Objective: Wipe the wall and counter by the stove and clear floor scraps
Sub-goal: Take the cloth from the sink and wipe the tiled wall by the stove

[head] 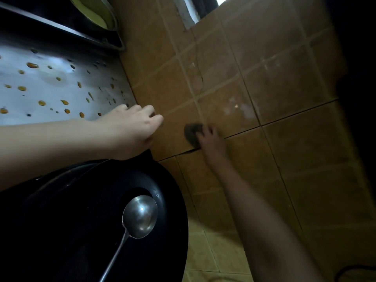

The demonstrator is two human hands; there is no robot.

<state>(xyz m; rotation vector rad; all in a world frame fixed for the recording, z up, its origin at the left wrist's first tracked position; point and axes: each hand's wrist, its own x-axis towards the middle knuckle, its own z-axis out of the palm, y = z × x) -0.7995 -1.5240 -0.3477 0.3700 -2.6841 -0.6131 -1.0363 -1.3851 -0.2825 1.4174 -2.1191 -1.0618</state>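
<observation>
Right hand (209, 137) grips the scrubber (190, 132) on the wall (284, 88) just past the wok (81, 220) — open tile beyond. Left hand (132, 127) is curled at the spattered panel (61, 86) edge — contents unclear; ladle (140, 216) in the wok.

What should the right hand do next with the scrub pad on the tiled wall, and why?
Probably slide the scrub pad across to the whitish smear on the neighbouring tile. The right hand holds the pad against the tiled wall just beside it, and that smear looks unwiped. The left hand rests by the edge of the spattered metal panel.
</observation>
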